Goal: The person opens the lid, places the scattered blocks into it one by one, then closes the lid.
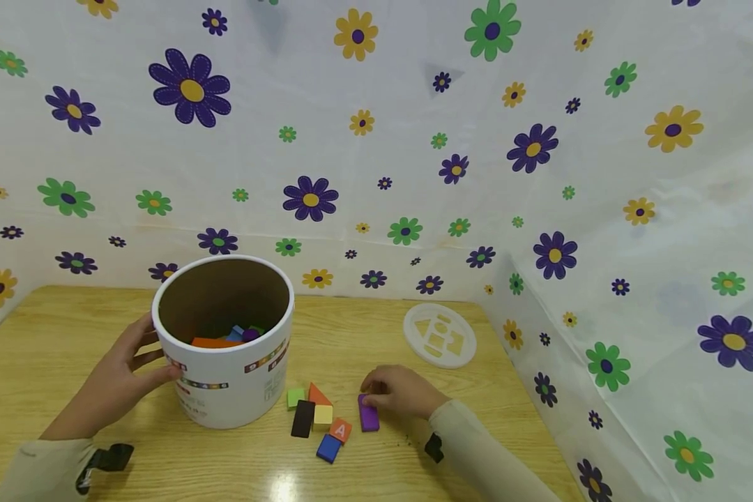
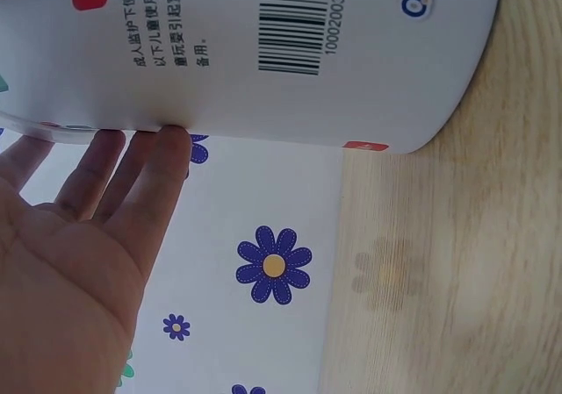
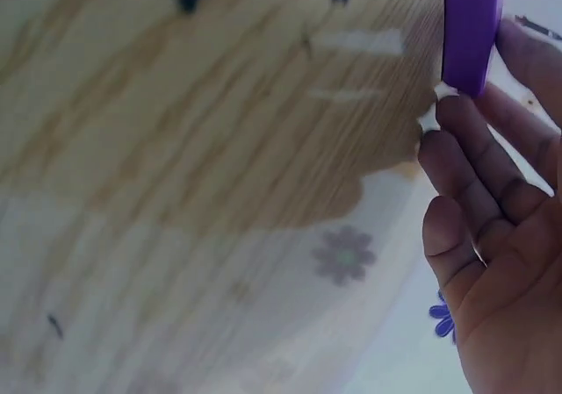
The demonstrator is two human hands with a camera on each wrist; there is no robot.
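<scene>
Left hand (image 1: 124, 373) spreads against a bucket (image 1: 235, 397), right hand (image 1: 406, 392) apparently pinches a purple block (image 1: 369, 417).

On the counter (image 1: 194, 467), the bucket (image 1: 229, 383) stands to the left, with loose blocks (image 1: 218, 342) in it. The left grip (image 1: 125, 373) touches its left side. Just right of its base lies the cluster (image 1: 323, 418) of blocks. Right of that is the lone block (image 1: 369, 417), in the right grip (image 1: 404, 390). The disc (image 1: 444, 336) lies behind and right of it. The sheet (image 1: 351, 160) rises behind and to the right.
</scene>
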